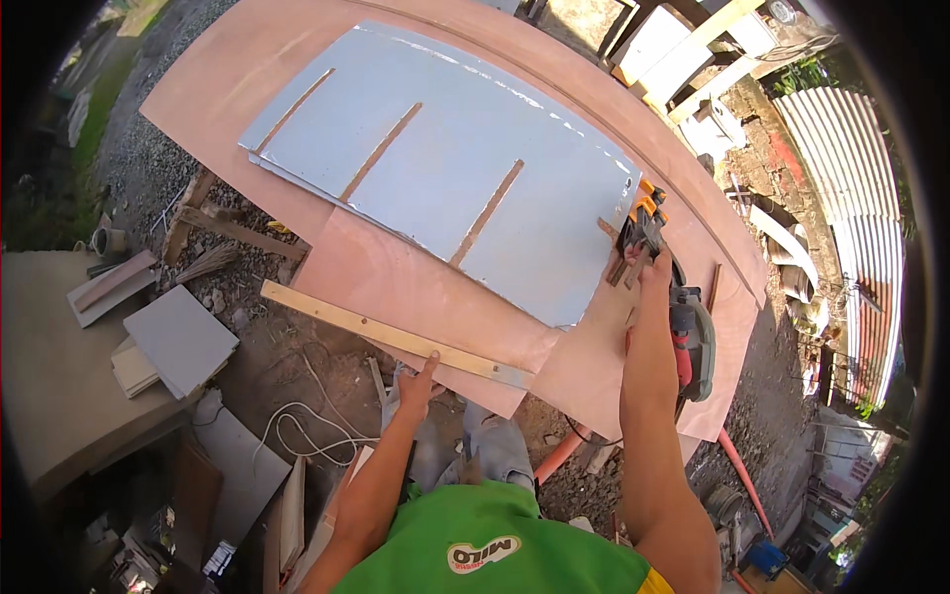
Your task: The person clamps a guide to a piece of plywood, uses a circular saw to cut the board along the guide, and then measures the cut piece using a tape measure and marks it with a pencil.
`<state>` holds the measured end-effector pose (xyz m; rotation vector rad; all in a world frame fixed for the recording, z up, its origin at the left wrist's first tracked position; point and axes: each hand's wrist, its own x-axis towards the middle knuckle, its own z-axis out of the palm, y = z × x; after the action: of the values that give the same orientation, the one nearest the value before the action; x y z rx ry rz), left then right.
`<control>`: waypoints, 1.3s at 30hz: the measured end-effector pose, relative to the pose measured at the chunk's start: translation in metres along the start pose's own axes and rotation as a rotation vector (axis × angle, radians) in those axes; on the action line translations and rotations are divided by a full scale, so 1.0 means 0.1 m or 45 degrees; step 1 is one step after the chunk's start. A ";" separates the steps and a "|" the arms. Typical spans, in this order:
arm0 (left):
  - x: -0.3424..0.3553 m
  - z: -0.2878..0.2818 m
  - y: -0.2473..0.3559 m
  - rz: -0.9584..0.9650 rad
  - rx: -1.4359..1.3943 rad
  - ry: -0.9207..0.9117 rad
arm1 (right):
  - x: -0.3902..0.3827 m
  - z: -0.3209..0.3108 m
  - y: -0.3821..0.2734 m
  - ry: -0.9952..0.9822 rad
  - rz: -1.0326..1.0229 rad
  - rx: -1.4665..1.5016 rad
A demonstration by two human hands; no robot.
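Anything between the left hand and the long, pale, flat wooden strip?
Nothing visible: the bare left hand touches the long, pale, flat wooden strip directly. The orange-and-black clamps are well right, in the right hand.

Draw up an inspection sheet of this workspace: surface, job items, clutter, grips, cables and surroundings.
Surface: pinkish sheets, edges uneven.
Job items: pale blue board with brown stripes; wooden strip along the near edge; red-and-grey power tool at right.
Clutter: loose grey boards at left.
Grips: left grip touches the wooden strip; right grip holds orange-and-black clamps.
Cables: white cable looped on the ground; dark cord by the near edge.
Surroundings: gravel; corrugated metal sheet at far right.
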<state>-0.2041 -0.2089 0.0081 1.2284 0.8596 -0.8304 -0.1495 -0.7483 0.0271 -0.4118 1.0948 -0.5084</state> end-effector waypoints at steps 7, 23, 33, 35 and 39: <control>-0.06 0.13 -0.06 0.006 -0.120 0.107 | -0.98 -0.39 0.45 0.207 -0.879 -1.352; -0.05 0.07 -0.23 0.232 -0.412 -0.049 | -1.38 -0.51 1.50 -0.056 0.058 -1.336; 0.05 0.19 -0.32 0.385 -0.687 -0.088 | -1.34 -0.33 1.41 -0.013 0.161 -1.339; 0.15 0.09 -0.41 0.371 -0.692 -0.058 | -1.54 -0.24 1.61 -0.015 0.045 -1.446; 0.22 0.08 -0.41 0.358 -0.666 -0.070 | -1.54 -0.34 1.56 0.043 0.145 -1.349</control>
<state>-0.2300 -0.2238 -0.0287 0.8320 0.7730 -0.3743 -0.2081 -0.5350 0.0397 -1.2517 1.3526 0.2190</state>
